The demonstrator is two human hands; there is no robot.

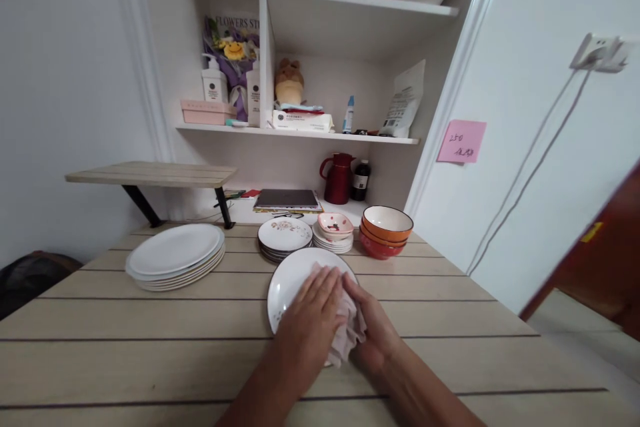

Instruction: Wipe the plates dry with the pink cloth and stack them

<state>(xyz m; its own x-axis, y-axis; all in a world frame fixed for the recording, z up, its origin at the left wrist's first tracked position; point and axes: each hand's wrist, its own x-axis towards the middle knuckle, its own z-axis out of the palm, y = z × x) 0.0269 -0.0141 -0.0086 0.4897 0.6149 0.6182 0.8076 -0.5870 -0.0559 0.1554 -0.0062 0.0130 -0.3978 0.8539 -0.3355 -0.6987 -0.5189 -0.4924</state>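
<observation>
A white plate [287,287] with a dark rim and a small printed pattern is in front of me, low in the middle of the view. My left hand [313,313] lies over it, fingers together and pressed on a pale pink cloth [345,340]. The cloth bunches between my hands and hangs over the plate's near right side. At the right rim is my right hand [373,320], closed around the plate's edge and against the cloth. Its fingers are mostly hidden. Just behind stands a stack of patterned plates [285,235].
Large white plates [175,250] are stacked at left, near a raised wooden shelf [150,173]. Small dishes [334,227] and stacked orange and red bowls [385,230] stand behind right. Further back are a closed laptop [287,198], a red jug [339,180] and a dark bottle [361,180].
</observation>
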